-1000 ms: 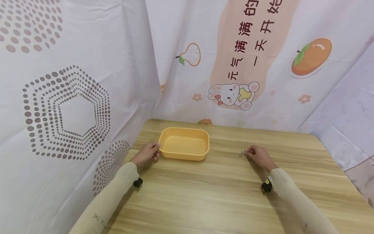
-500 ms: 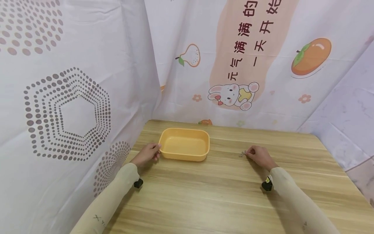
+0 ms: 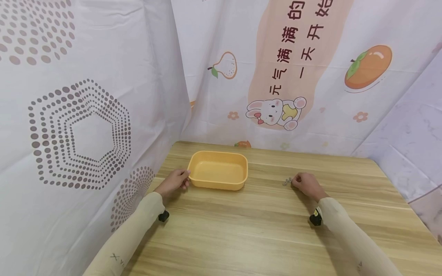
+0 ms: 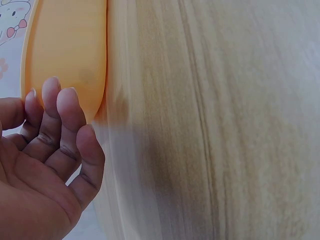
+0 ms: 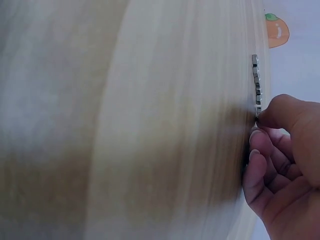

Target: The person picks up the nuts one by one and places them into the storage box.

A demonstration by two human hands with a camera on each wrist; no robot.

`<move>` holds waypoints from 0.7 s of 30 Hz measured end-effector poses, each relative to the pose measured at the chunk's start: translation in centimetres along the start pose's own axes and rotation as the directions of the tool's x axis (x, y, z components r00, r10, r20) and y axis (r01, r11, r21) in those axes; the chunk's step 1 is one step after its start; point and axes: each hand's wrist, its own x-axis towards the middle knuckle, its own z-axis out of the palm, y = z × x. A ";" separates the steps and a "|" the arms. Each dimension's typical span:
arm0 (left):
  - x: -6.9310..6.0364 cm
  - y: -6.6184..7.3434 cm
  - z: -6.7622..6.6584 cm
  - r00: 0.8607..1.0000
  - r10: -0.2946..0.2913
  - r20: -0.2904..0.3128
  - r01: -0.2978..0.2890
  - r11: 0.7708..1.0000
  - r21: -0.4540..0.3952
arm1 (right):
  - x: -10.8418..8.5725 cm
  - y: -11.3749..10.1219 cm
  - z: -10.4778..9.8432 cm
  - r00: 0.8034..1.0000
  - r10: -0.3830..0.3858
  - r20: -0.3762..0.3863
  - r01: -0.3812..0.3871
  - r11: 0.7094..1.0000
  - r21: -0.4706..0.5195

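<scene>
A wood-grain worktop (image 3: 224, 226) ran back to a white hanging cloth (image 3: 200, 34) printed with a rabbit (image 3: 274, 111), an orange fruit (image 3: 368, 69) and dark characters (image 3: 284, 55) on a peach band (image 3: 264, 50). Another white cloth (image 3: 152, 61), patterned with brown dots (image 3: 44, 143), draped along the left. The marbled right side (image 3: 411, 130) was perhaps cloth too. Light left a soft sheen on the worktop.
</scene>
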 end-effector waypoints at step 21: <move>0.0 0.0 0.1 1.000 -0.006 -0.013 0.006 1.000 0.007 | -0.1 1.1 0.6 1.000 0.000 -0.027 0.000 1.000 0.018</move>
